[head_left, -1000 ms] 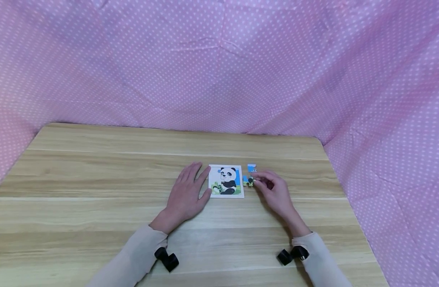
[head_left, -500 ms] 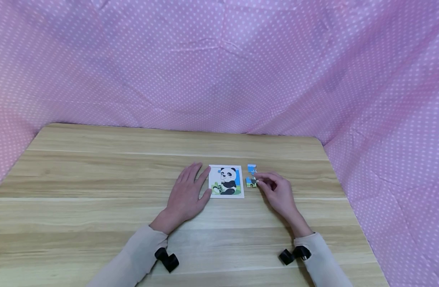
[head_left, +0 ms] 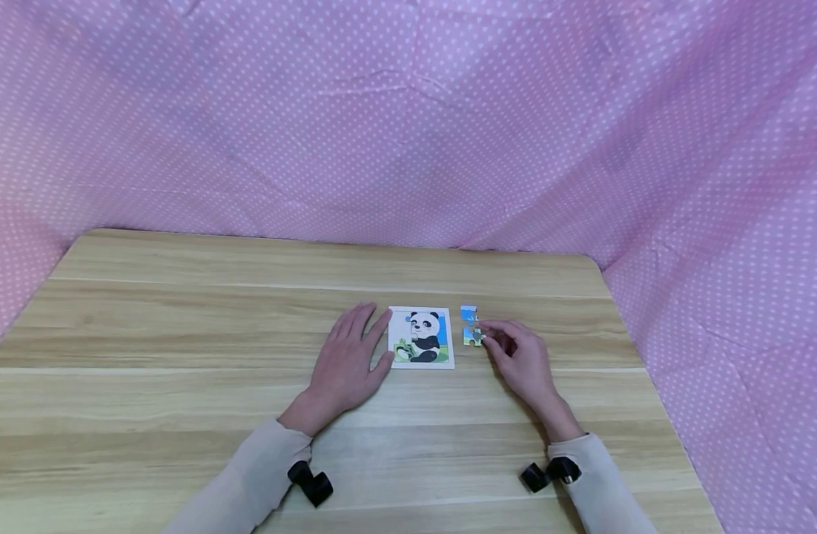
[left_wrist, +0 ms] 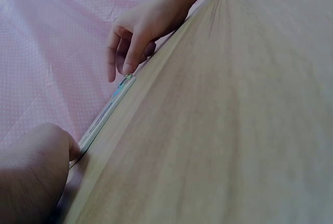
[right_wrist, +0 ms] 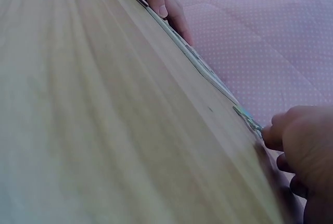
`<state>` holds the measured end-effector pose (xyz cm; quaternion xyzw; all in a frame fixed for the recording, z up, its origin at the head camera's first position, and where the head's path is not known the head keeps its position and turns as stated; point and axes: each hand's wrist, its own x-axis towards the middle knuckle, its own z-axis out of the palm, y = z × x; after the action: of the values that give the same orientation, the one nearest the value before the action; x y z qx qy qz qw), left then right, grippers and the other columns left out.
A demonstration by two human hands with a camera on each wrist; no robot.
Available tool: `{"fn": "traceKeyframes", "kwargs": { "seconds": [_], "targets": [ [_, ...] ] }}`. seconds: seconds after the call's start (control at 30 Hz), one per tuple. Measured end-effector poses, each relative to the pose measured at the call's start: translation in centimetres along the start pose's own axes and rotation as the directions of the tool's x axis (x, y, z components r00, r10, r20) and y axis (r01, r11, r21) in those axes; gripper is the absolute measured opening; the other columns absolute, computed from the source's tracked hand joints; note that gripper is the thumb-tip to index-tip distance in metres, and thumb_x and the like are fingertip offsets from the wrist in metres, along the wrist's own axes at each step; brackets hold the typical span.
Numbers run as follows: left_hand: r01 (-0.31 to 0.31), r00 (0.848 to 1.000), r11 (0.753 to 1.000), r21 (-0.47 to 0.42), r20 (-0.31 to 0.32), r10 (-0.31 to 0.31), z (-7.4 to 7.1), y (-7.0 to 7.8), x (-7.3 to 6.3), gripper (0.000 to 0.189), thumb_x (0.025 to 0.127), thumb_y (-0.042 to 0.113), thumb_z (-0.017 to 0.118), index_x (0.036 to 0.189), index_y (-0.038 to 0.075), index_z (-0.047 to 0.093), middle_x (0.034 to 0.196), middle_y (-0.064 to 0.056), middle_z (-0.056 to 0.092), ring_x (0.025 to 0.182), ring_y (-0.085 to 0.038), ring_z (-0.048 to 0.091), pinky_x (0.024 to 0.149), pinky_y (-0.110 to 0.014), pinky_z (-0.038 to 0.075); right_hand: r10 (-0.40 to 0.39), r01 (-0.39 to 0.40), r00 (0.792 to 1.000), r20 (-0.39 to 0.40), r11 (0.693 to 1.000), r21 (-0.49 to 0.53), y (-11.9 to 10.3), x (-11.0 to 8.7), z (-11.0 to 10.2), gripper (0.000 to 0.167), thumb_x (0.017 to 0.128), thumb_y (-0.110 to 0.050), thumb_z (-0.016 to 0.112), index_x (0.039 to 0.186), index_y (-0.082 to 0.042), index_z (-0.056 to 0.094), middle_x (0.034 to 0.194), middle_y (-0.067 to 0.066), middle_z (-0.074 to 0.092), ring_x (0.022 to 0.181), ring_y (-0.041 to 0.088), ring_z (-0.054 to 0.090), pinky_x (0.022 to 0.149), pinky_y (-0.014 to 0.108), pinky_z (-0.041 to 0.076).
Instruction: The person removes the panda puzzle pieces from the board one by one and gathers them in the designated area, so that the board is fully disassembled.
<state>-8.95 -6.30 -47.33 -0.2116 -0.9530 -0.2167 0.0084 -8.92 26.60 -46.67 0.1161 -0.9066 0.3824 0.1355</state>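
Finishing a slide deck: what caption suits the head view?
Left hand at a panda puzzle's edge, right hand pinching a loose piece.

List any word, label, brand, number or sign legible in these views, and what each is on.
None can be read in any view.
Panda puzzle board, upper loose piece and lower loose piece: pictures only, no lettering visible.
Pink cloth: white dots, no writing visible.
Table: wood grain only.
Black wrist devices: too small to tell whether they carry markings.
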Motion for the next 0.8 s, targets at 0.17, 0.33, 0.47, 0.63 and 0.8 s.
{"fn": "traceKeyframes", "kwargs": {
  "seconds": [0.17, 0.33, 0.47, 0.63, 0.8],
  "targets": [
    [-0.006, 1.0, 1.0, 0.001, -0.002, 0.006, -0.03, 0.08, -0.03, 0.073, 0.11, 0.045, 0.05, 0.173, 0.01, 0.038, 0.178, -0.02, 0.032, 0.168, -0.038, 0.022, 0.14, -0.052, 0.014, -0.035, 0.034, 0.999, -0.01, 0.997, -0.068, 0.09, -0.11, 0.0, 0.027, 0.094, 0.007, 0.083, 0.119, -0.005, 0.084, 0.101, 0.008, 0.08, 0.077, 0.011, 0.063, 0.063, 0.021, 0.052],
    [-0.016, 1.0, 1.0, 0.0, -0.013, 0.016, -0.15, 0.09, -0.09, 0.072, 0.11, 0.043, 0.051, 0.172, 0.008, 0.04, 0.177, -0.021, 0.034, 0.167, -0.04, 0.024, 0.139, -0.054, 0.016, -0.038, 0.037, 0.999, -0.011, 0.996, -0.078, 0.12, -0.17, 0.06, 0.026, 0.095, 0.006, 0.083, 0.119, -0.005, 0.084, 0.106, 0.008, 0.08, 0.08, 0.013, 0.066, 0.065, 0.022, 0.055],
    [-0.02, 1.0, 1.0, -0.003, -0.023, 0.02, -0.11, 0.04, -0.12, 0.072, 0.11, 0.043, 0.052, 0.172, 0.007, 0.041, 0.176, -0.022, 0.034, 0.167, -0.04, 0.025, 0.139, -0.054, 0.017, -0.012, 0.011, 1.0, -0.01, 0.997, -0.074, 0.17, -0.1, 0.06, 0.022, 0.095, 0.005, 0.084, 0.115, -0.004, 0.085, 0.107, 0.009, 0.078, 0.081, 0.014, 0.065, 0.066, 0.021, 0.054],
    [-0.023, 0.999, 1.0, -0.002, -0.03, 0.023, -0.11, 0.06, -0.12, 0.073, 0.109, 0.043, 0.052, 0.171, 0.006, 0.042, 0.175, -0.022, 0.035, 0.166, -0.041, 0.026, 0.138, -0.055, 0.018, 0.018, -0.019, 1.0, -0.012, 0.998, -0.059, 0.19, 0.06, -0.06, 0.013, 0.094, 0.003, 0.086, 0.105, -0.004, 0.085, 0.104, 0.009, 0.075, 0.079, 0.014, 0.062, 0.065, 0.02, 0.051],
    [-0.018, 1.0, 1.0, 0.009, -0.009, 0.018, -0.24, 0.08, -0.07, 0.072, 0.11, 0.044, 0.05, 0.173, 0.008, 0.039, 0.177, -0.021, 0.034, 0.167, -0.04, 0.024, 0.139, -0.054, 0.017, 0.03, -0.03, 0.999, -0.014, 0.999, -0.045, 0.32, 0.06, -0.06, 0.011, 0.094, 0.004, 0.086, 0.099, -0.005, 0.085, 0.104, 0.009, 0.074, 0.078, 0.012, 0.062, 0.064, 0.018, 0.051]
  ]
}}
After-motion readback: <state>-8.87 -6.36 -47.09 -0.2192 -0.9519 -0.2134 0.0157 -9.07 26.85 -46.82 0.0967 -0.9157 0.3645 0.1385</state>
